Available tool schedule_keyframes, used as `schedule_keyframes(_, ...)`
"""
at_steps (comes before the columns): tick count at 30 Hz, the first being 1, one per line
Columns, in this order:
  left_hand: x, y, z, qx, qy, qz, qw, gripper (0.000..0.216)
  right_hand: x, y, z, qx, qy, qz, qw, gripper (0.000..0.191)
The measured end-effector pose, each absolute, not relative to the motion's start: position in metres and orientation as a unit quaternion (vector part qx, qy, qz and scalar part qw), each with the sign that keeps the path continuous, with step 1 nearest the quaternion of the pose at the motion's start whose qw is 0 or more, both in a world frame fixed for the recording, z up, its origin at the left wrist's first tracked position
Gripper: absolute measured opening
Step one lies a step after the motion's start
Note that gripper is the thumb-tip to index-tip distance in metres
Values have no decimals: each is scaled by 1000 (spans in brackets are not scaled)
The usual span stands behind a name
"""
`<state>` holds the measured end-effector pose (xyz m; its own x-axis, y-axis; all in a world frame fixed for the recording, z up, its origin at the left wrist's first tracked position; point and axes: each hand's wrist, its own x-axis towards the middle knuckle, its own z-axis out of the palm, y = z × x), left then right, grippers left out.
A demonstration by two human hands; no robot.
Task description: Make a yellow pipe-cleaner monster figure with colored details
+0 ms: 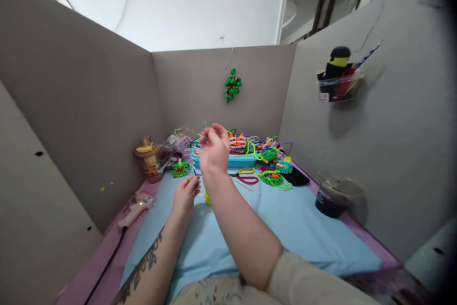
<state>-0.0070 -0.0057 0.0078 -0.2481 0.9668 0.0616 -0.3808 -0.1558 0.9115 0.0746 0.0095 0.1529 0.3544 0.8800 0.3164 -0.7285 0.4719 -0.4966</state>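
Note:
My left hand (185,193) is closed in a pinch on the lower end of a blue-and-white twisted cord (194,164), low over the blue cloth. Raised above and to the right of it, my right hand (215,150) has its fingers bent together around thin strands (203,137) that stick out past the fingertips. Whether these strands belong to the cord, I cannot tell. A small yellow piece (207,198) lies beside my left hand, partly hidden by my right forearm. Behind the hands stands a blue tray (243,162) with colourful knitted-looking pieces and strands.
Scissors (246,179) with red and yellow handles lie right of my right wrist. Green beaded-looking pieces (272,177) and a black phone (298,176) are further right. A glue gun (135,211) rests at left near a lidded cup (148,162). Grey panels (221,64) enclose the table.

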Motion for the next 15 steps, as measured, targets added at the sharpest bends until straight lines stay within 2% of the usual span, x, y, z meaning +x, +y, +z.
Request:
schedule_keyframes(2, -8, -3, 13, 315, 393, 737, 452, 30, 57, 39, 169, -132, -241, 544, 793, 15)
schedule_keyframes(6, -4, 12, 42, 235, 347, 820, 391, 27, 34, 111, 166, -200, -182, 549, 791, 18)
schedule_keyframes(10, 3, 55, 82, 297, 318, 830, 349, 23, 33, 164, 144, -268, -224, 631, 693, 15)
schedule_keyframes(12, 7, 84, 95, 323, 298, 824, 358, 21, 43, 172, 134, -273, -256, 695, 615, 14)
schedule_keyframes(15, 15, 120, 103, 336, 289, 781, 440, 18, 67, 170, 125, -236, -298, 750, 541, 35)
